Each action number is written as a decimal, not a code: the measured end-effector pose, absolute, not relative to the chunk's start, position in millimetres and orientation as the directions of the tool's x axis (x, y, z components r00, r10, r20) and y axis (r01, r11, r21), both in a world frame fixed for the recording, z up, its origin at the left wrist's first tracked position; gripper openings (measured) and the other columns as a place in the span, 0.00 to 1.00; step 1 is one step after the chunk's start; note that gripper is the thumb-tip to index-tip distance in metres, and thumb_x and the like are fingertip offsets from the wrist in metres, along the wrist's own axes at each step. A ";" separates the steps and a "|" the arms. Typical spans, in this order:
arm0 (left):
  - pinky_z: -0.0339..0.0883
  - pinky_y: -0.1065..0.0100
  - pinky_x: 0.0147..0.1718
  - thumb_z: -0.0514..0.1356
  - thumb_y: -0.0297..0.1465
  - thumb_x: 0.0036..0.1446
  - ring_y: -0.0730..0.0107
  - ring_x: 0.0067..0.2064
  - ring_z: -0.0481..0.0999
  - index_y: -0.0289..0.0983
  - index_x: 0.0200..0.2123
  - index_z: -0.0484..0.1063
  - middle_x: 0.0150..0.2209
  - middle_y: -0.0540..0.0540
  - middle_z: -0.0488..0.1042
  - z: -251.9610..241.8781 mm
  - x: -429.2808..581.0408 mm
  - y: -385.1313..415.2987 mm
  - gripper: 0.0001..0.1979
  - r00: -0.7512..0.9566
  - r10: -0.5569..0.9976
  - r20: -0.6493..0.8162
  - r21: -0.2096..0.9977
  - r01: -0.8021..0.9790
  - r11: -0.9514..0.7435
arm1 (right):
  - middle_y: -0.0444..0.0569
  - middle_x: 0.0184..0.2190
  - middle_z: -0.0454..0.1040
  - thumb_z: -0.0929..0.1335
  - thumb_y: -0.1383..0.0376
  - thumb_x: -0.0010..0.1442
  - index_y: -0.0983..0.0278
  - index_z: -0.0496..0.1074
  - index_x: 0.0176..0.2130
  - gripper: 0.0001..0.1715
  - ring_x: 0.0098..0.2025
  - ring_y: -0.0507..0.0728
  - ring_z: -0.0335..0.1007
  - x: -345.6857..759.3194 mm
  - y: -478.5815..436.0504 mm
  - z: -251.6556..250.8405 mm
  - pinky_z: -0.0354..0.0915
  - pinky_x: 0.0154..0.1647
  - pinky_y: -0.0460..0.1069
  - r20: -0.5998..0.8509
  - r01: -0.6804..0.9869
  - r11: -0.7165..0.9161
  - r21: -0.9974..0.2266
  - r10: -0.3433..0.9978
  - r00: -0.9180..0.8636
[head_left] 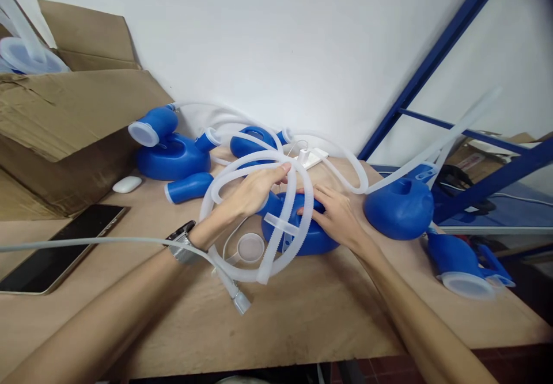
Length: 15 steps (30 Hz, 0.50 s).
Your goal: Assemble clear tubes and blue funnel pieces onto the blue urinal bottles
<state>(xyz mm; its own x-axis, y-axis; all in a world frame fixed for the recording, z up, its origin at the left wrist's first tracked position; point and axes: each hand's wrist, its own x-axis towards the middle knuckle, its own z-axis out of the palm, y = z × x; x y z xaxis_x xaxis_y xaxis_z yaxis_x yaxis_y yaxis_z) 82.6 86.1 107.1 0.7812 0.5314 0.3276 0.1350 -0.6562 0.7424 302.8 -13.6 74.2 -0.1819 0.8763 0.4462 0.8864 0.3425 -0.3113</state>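
Note:
Close in front of me, a blue urinal bottle [315, 243] rests on the wooden table. Over it lies a loose coil of translucent ribbed tube [305, 223], with a white strap-like piece [280, 224] crossing it. My left hand [254, 191], wearing a watch, is closed on the top of the coil, thumb uppermost; its other fingers are partly hidden. The fingers of my right hand [337, 214] curl over the bottle's handle, behind the tube's right side. A round translucent cap [250, 248] on a strap lies inside the loop. The clear connector [241, 302] on a tube end points toward me.
More blue urinal bottles with tubes stand at the back left [173, 159] and right [400, 208]. An open cardboard box [86, 113], a phone [60, 251] and a white earbud-like case [127, 184] sit left. Behind are a power strip [317, 156] and wall; a blue rack [432, 61] stands right.

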 end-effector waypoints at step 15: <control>0.73 0.53 0.53 0.39 0.52 0.70 0.49 0.52 0.79 0.34 0.45 0.81 0.44 0.37 0.82 104.8 85.0 88.7 0.37 0.759 0.566 0.321 0.940 -0.181 -0.291 | 0.51 0.57 0.79 0.69 0.51 0.69 0.58 0.78 0.56 0.22 0.60 0.68 0.75 305.4 -12.0 78.4 0.71 0.61 0.63 0.467 0.860 0.378 -0.344 0.863 -0.192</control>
